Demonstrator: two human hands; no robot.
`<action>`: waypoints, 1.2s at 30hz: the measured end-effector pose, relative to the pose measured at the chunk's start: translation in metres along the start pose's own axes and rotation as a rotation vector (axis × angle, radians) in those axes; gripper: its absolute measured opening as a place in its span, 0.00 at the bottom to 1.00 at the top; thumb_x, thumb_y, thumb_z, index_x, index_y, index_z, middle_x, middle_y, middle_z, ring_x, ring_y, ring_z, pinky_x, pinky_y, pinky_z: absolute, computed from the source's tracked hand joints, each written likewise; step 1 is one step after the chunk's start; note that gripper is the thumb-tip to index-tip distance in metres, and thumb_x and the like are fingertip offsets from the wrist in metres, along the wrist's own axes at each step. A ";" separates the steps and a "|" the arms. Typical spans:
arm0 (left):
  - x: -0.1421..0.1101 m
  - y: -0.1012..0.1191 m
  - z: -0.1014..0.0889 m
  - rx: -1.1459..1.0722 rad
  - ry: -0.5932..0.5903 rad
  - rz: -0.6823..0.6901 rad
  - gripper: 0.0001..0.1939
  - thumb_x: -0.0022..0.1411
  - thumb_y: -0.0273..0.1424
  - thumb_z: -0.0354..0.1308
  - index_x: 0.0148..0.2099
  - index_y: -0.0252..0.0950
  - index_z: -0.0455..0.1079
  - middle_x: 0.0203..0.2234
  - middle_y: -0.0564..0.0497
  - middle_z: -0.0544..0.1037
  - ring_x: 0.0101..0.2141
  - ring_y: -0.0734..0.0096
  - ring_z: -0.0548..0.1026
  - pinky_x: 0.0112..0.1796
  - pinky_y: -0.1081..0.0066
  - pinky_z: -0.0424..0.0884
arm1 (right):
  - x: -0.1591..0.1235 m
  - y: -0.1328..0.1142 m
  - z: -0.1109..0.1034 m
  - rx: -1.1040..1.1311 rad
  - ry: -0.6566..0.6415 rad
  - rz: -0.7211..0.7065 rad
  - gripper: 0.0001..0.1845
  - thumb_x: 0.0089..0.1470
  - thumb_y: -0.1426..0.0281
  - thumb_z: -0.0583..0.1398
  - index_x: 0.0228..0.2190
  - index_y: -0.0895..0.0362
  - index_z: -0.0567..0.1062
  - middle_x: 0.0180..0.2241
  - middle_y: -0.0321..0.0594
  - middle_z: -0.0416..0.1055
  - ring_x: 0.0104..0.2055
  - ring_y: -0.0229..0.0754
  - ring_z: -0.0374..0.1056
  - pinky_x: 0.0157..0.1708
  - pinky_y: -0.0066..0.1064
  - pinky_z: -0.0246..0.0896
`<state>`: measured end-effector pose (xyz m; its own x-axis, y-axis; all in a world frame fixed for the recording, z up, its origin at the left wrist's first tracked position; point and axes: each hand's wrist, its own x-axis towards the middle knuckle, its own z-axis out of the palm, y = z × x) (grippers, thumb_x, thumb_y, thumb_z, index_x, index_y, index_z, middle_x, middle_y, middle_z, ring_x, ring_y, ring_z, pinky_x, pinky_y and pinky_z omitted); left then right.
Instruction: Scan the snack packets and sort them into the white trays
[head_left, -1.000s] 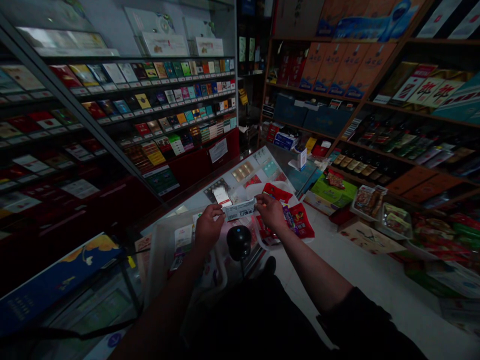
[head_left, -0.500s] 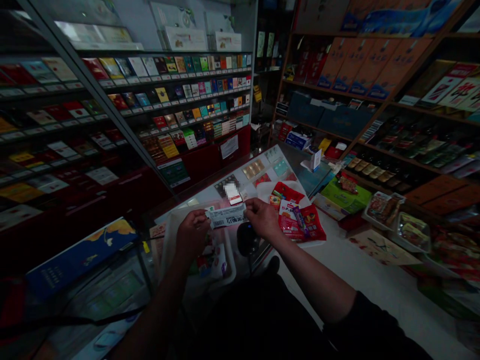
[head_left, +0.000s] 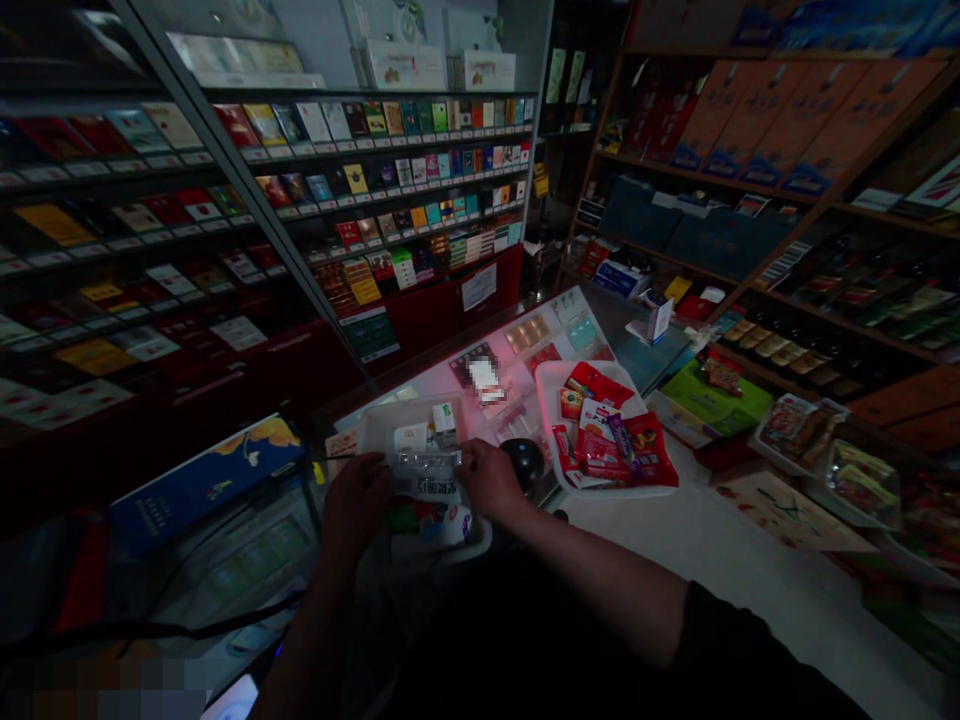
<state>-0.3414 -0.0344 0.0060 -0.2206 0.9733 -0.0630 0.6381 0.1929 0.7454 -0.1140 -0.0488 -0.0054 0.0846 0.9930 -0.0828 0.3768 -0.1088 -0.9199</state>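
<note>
packet print too blurred to read, white item pixelated, screen cut off below

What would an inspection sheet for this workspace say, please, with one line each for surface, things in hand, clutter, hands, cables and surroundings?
Surface: lit counter, goods showing on or through its top.
Things in hand: clear printed packet, seen over the left tub; its height above the contents is unclear.
Clutter: right tub with red packets; black rounded device; blue box at left; blurred white item on the counter.
Hands: right hand grips the packet's right end; left hand is at its left end, grip too dark to confirm.
Cables: black cord or strap at lower left; kind unclear.
Surroundings: stocked shelves left and right; pale floor.
</note>
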 end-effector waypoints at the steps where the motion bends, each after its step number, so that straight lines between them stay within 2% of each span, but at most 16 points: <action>1: -0.001 -0.005 -0.001 0.046 -0.010 0.006 0.17 0.57 0.39 0.57 0.47 0.38 0.75 0.37 0.46 0.84 0.39 0.58 0.82 0.39 0.64 0.75 | -0.001 0.002 0.004 -0.022 -0.016 0.024 0.11 0.47 0.79 0.60 0.32 0.55 0.77 0.26 0.31 0.72 0.30 0.38 0.68 0.30 0.26 0.58; 4: -0.004 -0.016 0.000 0.194 -0.051 0.015 0.18 0.61 0.37 0.54 0.50 0.37 0.74 0.41 0.44 0.84 0.42 0.58 0.82 0.41 0.65 0.74 | -0.005 0.005 0.013 -0.085 -0.080 0.085 0.11 0.48 0.80 0.61 0.34 0.57 0.78 0.29 0.33 0.74 0.32 0.37 0.70 0.32 0.25 0.59; 7: -0.005 -0.023 0.004 0.316 -0.083 -0.006 0.19 0.64 0.36 0.52 0.54 0.36 0.72 0.43 0.43 0.84 0.43 0.56 0.82 0.42 0.64 0.74 | -0.010 0.007 0.018 -0.121 -0.158 0.120 0.14 0.49 0.78 0.63 0.40 0.57 0.78 0.33 0.35 0.78 0.35 0.38 0.73 0.34 0.25 0.61; 10: -0.006 -0.025 0.008 0.370 -0.114 -0.025 0.18 0.66 0.35 0.51 0.55 0.36 0.71 0.44 0.43 0.84 0.44 0.55 0.82 0.42 0.64 0.74 | -0.013 0.008 0.018 -0.144 -0.233 0.129 0.17 0.51 0.75 0.64 0.45 0.57 0.77 0.32 0.35 0.78 0.34 0.38 0.74 0.33 0.26 0.61; 14: -0.005 -0.026 0.012 0.438 -0.161 -0.026 0.18 0.67 0.33 0.50 0.55 0.35 0.71 0.46 0.41 0.83 0.44 0.54 0.82 0.44 0.63 0.74 | -0.016 0.010 0.016 -0.176 -0.281 0.116 0.16 0.51 0.72 0.64 0.44 0.58 0.76 0.34 0.38 0.79 0.35 0.40 0.75 0.33 0.27 0.62; 21: -0.003 -0.028 0.013 0.532 -0.184 -0.006 0.20 0.67 0.35 0.49 0.55 0.33 0.72 0.47 0.38 0.83 0.45 0.51 0.82 0.45 0.61 0.74 | -0.022 0.000 0.005 -0.289 -0.387 0.121 0.18 0.53 0.66 0.66 0.45 0.58 0.77 0.43 0.46 0.79 0.42 0.44 0.75 0.35 0.29 0.62; 26: -0.006 -0.029 0.013 0.518 -0.146 0.013 0.23 0.67 0.39 0.50 0.57 0.31 0.71 0.47 0.37 0.83 0.45 0.51 0.82 0.44 0.61 0.74 | -0.027 -0.010 -0.008 -0.373 -0.441 0.085 0.13 0.53 0.65 0.66 0.40 0.58 0.78 0.40 0.43 0.79 0.40 0.44 0.74 0.32 0.27 0.59; 30: -0.014 -0.008 0.014 0.478 -0.107 0.052 0.23 0.67 0.43 0.50 0.55 0.34 0.73 0.45 0.39 0.84 0.42 0.51 0.82 0.41 0.61 0.74 | -0.036 -0.013 -0.025 -0.280 -0.418 0.053 0.12 0.53 0.65 0.66 0.39 0.57 0.78 0.40 0.40 0.79 0.40 0.42 0.74 0.33 0.26 0.59; 34: -0.029 0.033 0.021 0.420 -0.069 0.048 0.22 0.66 0.45 0.51 0.51 0.38 0.76 0.40 0.43 0.85 0.37 0.53 0.82 0.35 0.63 0.74 | -0.048 -0.014 -0.049 -0.172 -0.345 0.037 0.12 0.53 0.68 0.66 0.40 0.57 0.79 0.40 0.41 0.80 0.40 0.41 0.74 0.35 0.27 0.60; 36: -0.039 0.054 0.027 0.346 -0.060 0.100 0.20 0.66 0.44 0.51 0.50 0.38 0.76 0.38 0.44 0.85 0.38 0.55 0.82 0.36 0.64 0.74 | -0.053 -0.011 -0.062 -0.128 -0.293 0.034 0.11 0.52 0.71 0.66 0.39 0.57 0.80 0.39 0.40 0.80 0.40 0.41 0.74 0.36 0.27 0.61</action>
<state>-0.2781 -0.0586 0.0308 -0.1077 0.9930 -0.0479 0.8681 0.1174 0.4823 -0.0660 -0.1026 0.0330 -0.1631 0.9578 -0.2368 0.4927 -0.1289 -0.8606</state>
